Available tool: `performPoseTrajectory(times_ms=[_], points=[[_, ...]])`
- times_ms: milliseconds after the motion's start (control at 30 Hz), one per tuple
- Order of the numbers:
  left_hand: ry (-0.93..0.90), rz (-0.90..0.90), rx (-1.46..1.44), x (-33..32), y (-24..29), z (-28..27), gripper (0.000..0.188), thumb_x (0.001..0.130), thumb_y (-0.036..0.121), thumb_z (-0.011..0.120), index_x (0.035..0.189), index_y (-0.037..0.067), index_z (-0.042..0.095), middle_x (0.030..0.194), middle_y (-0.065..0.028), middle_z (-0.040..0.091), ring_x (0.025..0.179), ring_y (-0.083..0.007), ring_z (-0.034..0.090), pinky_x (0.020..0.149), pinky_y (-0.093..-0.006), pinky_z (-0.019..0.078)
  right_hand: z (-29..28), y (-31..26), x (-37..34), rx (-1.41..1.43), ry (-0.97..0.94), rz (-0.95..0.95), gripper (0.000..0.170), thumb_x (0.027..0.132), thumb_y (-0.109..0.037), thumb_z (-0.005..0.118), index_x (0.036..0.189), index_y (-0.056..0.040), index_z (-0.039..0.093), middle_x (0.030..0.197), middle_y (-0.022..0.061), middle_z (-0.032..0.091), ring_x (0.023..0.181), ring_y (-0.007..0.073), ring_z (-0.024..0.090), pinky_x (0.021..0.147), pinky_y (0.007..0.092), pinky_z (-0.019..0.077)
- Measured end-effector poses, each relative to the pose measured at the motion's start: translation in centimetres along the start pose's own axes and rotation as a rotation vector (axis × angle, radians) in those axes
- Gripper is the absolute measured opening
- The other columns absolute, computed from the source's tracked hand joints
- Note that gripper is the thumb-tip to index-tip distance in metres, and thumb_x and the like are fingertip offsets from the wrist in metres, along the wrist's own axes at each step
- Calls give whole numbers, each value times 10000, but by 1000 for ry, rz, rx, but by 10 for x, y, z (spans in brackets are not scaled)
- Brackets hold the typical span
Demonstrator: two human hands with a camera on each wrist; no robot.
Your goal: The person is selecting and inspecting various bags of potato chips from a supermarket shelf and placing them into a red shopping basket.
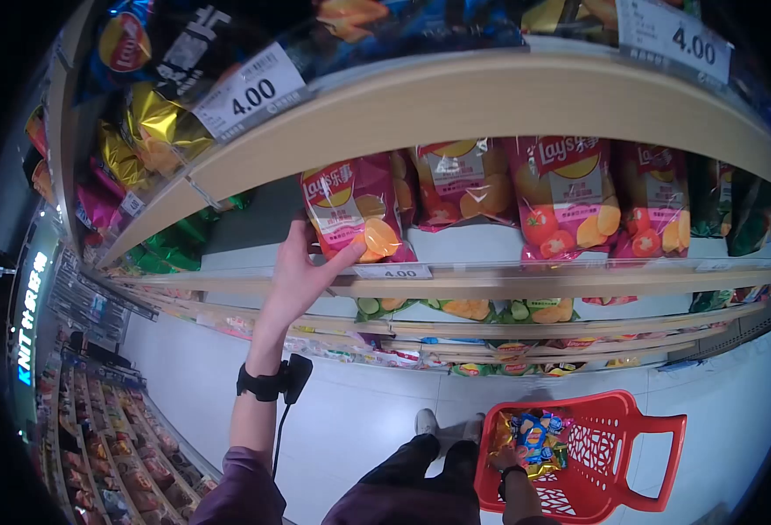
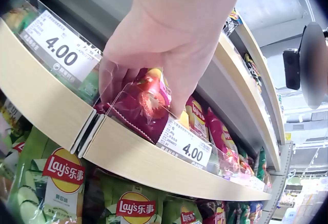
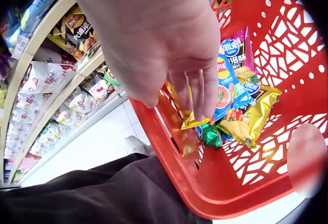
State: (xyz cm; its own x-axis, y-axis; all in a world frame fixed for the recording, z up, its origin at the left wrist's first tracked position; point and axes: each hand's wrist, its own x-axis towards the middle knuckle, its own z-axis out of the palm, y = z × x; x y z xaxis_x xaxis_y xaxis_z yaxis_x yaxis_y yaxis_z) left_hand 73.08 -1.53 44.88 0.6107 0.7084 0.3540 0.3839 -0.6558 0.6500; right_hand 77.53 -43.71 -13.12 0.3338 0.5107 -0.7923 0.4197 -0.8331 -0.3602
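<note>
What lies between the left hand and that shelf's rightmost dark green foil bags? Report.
Head view: the gripped magenta foil bag, then more magenta bags.

A pale floor spreads below wood-edged shelves (a lit sign glowing beyond).
</note>
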Motion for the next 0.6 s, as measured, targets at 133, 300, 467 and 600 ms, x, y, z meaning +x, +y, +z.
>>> performPoseTrajectory(times_ms=[133, 300, 467, 600], points=[[-20, -6, -25, -2, 7, 6, 548, 773, 263, 775, 1098, -52, 465, 1027, -141, 629, 949, -164, 603, 803, -295, 488, 9, -24, 2, 165, 56, 67, 579, 798, -409, 613, 1160, 32, 511, 1136, 270, 581, 1044, 409, 582, 893, 468, 480], [13, -90, -61, -7, 22, 12, 519, 778, 225, 768, 1115, -34, 469, 1041, -132, 620, 951, -158, 590, 831, -286, 474, 16, -31, 6, 5, 43, -7, 681, 834, -413, 610, 1357, -80, 331, 1028, 215, 641, 946, 377, 633, 811, 501, 503], [86, -37, -84, -10, 14, 23, 513, 800, 162, 734, 1198, 1, 452, 1096, -96, 591, 1023, -147, 548, 902, -292, 429, 7, -49, 24, 167, 243, 149, 875, 842, -608, 464, 1434, -16, 208, 1140, 263, 586, 1017, 393, 601, 868, 483, 483], [94, -26, -99, -11, 6, 25, 518, 814, 146, 719, 1235, 24, 443, 1137, -92, 571, 1051, -146, 534, 928, -293, 412, 14, -56, 52, 97, 95, 114, 813, 828, -515, 554, 1401, -11, 273, 1119, 259, 595, 1007, 380, 608, 862, 470, 489]])
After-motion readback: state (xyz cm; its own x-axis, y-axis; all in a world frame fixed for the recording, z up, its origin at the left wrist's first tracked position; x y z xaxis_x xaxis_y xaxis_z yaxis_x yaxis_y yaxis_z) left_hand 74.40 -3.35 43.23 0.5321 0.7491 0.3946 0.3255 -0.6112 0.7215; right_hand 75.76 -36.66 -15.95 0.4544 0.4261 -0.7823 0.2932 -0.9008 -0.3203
